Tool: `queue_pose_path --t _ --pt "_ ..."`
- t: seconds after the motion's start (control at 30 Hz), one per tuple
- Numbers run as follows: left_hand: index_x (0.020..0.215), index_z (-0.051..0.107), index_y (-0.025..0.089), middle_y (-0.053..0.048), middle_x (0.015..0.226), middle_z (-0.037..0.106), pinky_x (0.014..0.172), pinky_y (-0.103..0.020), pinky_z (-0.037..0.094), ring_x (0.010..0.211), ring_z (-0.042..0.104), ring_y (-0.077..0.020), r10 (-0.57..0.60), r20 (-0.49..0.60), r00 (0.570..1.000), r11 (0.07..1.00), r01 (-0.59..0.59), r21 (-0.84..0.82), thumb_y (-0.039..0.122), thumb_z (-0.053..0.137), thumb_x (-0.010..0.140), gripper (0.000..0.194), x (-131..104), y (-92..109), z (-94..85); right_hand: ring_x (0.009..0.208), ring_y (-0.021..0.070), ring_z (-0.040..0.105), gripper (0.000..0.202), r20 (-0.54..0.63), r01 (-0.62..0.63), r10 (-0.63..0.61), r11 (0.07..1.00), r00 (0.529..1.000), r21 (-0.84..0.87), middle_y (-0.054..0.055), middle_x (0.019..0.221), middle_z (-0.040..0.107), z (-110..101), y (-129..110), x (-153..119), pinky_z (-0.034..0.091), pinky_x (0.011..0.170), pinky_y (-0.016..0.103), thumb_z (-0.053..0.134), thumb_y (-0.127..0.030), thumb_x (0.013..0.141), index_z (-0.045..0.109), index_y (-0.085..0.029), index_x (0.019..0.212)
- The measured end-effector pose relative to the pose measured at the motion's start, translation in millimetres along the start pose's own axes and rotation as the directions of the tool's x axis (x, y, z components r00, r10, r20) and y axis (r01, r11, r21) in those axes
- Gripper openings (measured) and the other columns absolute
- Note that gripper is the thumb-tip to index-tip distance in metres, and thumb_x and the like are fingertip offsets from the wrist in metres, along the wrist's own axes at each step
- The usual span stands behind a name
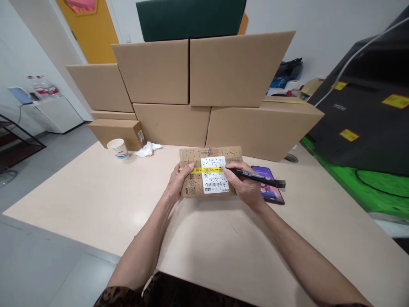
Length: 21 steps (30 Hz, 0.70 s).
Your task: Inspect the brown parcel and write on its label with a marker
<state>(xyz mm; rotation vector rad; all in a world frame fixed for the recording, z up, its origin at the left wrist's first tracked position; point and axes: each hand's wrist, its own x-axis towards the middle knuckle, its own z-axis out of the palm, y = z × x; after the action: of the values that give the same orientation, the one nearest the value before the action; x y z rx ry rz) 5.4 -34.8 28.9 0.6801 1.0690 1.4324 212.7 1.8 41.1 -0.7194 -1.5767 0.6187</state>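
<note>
A small brown cardboard parcel (192, 157) is in front of me, above the near-middle of the table. A white shipping label (215, 186) and a strip of yellow tape (197, 170) are on its face, and dark marks are scattered over it. My left hand (174, 183) grips the parcel's left edge, thumb on the front. My right hand (247, 186) is closed round a black pen (255, 175) at the parcel's right side. The pen's left end is by the label's upper right; whether it touches is unclear. Beside my right hand, a phone (273, 195) lies on the table, screen lit, partly covered.
Stacked cardboard boxes (172, 125) line the table's back, topped by a dark green box (191, 19). A paper cup (118, 149) and a crumpled tissue (148, 149) stand at the back left of the table (79, 200). Black equipment (367, 111) rises beyond the right edge.
</note>
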Motion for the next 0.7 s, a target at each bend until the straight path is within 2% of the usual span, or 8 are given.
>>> queue_pose_path --t 0.07,0.13,0.27,0.43,0.7 --pt "0.13 0.058 0.015 -0.018 0.12 0.075 0.09 -0.047 0.061 0.1 0.076 -0.0316 0.001 -0.002 1.0 1.0 -0.001 0.014 0.048 0.09 0.069 0.076 0.0 -1.8 0.5 0.061 0.0151 0.066 0.006 0.035 0.005 -0.003 0.998 0.999 -0.065 0.0 0.076 0.074 -2.4 -1.0 -1.7 0.054 0.057 0.029 0.072 -0.029 0.081 0.071 -0.024 0.083" --pt "0.129 0.059 0.015 -0.019 0.124 0.074 0.09 -0.047 0.061 0.101 0.076 -0.0323 0.004 -0.007 1.0 1.0 -0.004 0.023 0.048 0.089 0.07 0.075 -0.1 -3.7 1.7 0.054 0.0138 0.061 0.007 0.049 -0.045 0.051 0.993 0.997 -0.11 -0.002 0.068 0.071 -4.8 -3.9 -3.7 0.05 0.051 0.027 0.071 -0.03 0.08 0.069 -0.023 0.08" --pt "0.132 0.056 0.016 -0.02 0.129 0.071 0.093 -0.048 0.061 0.109 0.074 -0.0342 0.012 -0.06 0.998 1.0 -0.011 0.013 0.048 0.091 0.067 0.08 -1.1 -8.4 5.7 0.048 0.0136 0.057 0.013 0.016 -0.151 0.157 0.97 0.987 -0.193 -0.004 0.056 0.063 -6.0 -9.4 -5.3 0.045 0.046 0.025 0.068 -0.035 0.077 0.063 -0.023 0.072" --pt "0.136 0.051 0.017 -0.021 0.134 0.068 0.096 -0.05 0.06 0.114 0.072 -0.0355 0.048 -0.067 0.997 0.999 -0.047 0.019 0.049 0.092 0.066 0.087 -3.0 -14.1 9.7 0.047 0.0134 0.054 0.019 -0.013 -0.176 0.178 0.956 0.984 -0.235 -0.004 0.052 0.06 -5.4 -3.8 -6.2 0.043 0.047 0.025 0.066 -0.041 0.078 0.062 -0.023 0.071" --pt "0.133 0.05 0.019 -0.019 0.133 0.069 0.097 -0.049 0.06 0.112 0.073 -0.033 0.071 -0.04 0.997 0.997 -0.07 0.033 0.048 0.092 0.069 0.083 -5.5 -13.2 12.5 0.048 0.0134 0.052 0.021 -0.008 -0.185 0.191 0.94 0.982 -0.287 -0.005 0.052 0.057 -5.6 2.2 -9.1 0.043 0.051 0.026 0.067 -0.043 0.081 0.065 -0.023 0.072"
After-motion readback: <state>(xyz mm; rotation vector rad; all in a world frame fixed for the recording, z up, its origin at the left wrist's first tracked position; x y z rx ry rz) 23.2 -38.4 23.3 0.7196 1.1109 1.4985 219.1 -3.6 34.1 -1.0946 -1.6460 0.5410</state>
